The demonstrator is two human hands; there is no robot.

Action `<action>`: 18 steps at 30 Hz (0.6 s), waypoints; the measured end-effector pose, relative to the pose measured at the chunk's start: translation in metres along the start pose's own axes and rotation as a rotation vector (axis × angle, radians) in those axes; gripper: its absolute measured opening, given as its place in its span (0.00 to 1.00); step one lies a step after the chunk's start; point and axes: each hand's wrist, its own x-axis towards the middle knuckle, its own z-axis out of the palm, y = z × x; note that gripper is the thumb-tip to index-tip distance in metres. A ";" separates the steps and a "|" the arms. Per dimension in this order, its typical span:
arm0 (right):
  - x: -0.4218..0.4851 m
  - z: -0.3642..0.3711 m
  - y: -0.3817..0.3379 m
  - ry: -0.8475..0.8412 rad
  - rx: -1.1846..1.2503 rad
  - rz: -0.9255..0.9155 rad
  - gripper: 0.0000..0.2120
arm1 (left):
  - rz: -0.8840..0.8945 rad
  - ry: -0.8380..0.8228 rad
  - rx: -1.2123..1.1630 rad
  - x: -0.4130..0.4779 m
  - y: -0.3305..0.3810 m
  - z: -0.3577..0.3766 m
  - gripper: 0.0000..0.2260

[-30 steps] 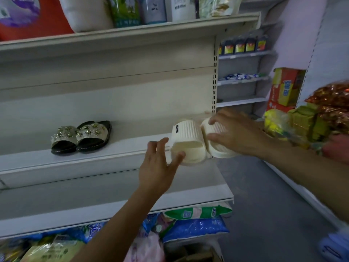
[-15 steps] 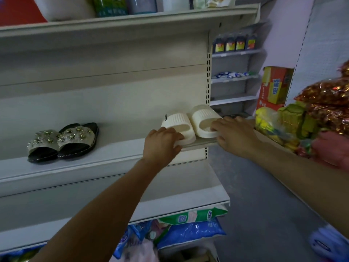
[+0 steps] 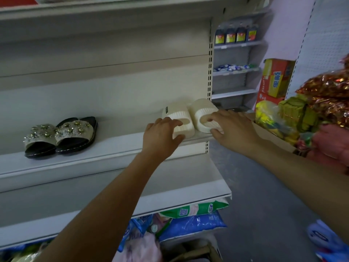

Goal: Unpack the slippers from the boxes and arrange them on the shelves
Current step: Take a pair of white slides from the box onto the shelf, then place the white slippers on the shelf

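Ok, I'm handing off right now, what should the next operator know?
Left hand grips the left white slipper at its front. Right hand pinches the front of the right white slipper. Both sit side by side at the right end of the shelf, toes at its front edge. Beaded pair stands further left on it. To do: release, fetch more pairs. I can't make out a slipper box in view.
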 end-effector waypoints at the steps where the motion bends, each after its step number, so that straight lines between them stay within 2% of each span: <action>1: -0.006 -0.002 -0.004 0.038 0.014 -0.011 0.16 | 0.000 0.045 -0.016 -0.009 0.003 -0.004 0.18; 4: -0.030 -0.007 -0.015 0.111 0.051 -0.052 0.17 | -0.008 0.131 -0.049 -0.045 0.013 -0.013 0.18; 7: -0.060 -0.009 -0.026 0.115 0.120 -0.062 0.17 | -0.034 0.130 -0.085 -0.087 0.018 -0.015 0.19; 13: -0.131 0.026 -0.036 -0.111 0.254 -0.079 0.18 | -0.217 -0.093 -0.195 -0.185 0.014 0.011 0.20; 18: -0.188 0.073 -0.048 -0.312 0.257 -0.032 0.18 | -0.347 -0.241 -0.237 -0.263 0.009 0.045 0.18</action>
